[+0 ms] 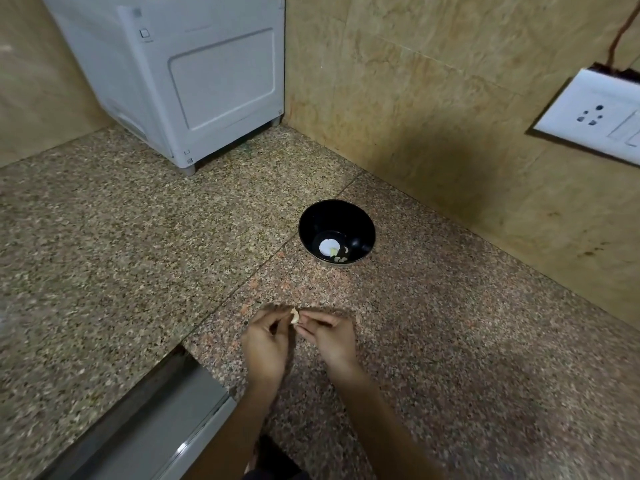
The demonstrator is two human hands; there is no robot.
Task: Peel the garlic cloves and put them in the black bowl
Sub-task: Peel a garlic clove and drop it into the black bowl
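Peeling: a small pale garlic clove (294, 318) was pinched between both hands; how much skin it wore was too blurred to tell.
Left hand (266, 344): fingertips closed on the clove's left side.
Right hand (332, 337): thumb and forefinger clamped on its right side.
Round glossy black bowl (367, 220): stood on the speckled granite counter (450, 341), well beyond the grip, slightly right.
Done: a few pale peeled cloves (341, 258) lay inside.
Left: this clove, judged unfinished; no other unpeeled garlic showed.

Left hand (265, 344) and right hand (333, 341) both bare, forearms (377, 410) bare, dark clothing (277, 460) at the near edge
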